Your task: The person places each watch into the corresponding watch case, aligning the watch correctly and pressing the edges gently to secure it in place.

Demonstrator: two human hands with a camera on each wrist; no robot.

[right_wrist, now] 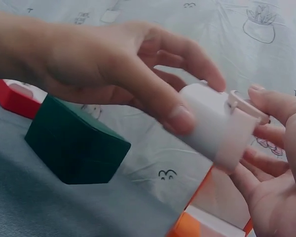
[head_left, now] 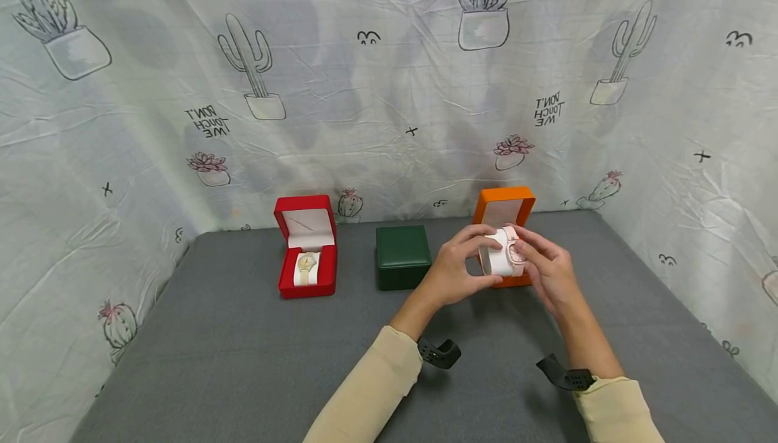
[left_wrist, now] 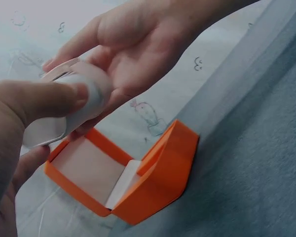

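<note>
My left hand grips a white watch cushion by its left end, thumb on one side and fingers on the other. Around the cushion's right end runs a pale pink wristwatch, its dial facing my right hand. The right fingers and thumb pinch this watch at its case and strap. In the right wrist view the pink strap encircles the cushion. Both hands hold these above the open orange watch box, whose lid stands raised behind them.
Left of the hands sits a closed green box. Farther left, an open red box holds a gold-toned watch on a white cushion. All stand on a grey table before a cactus-print curtain.
</note>
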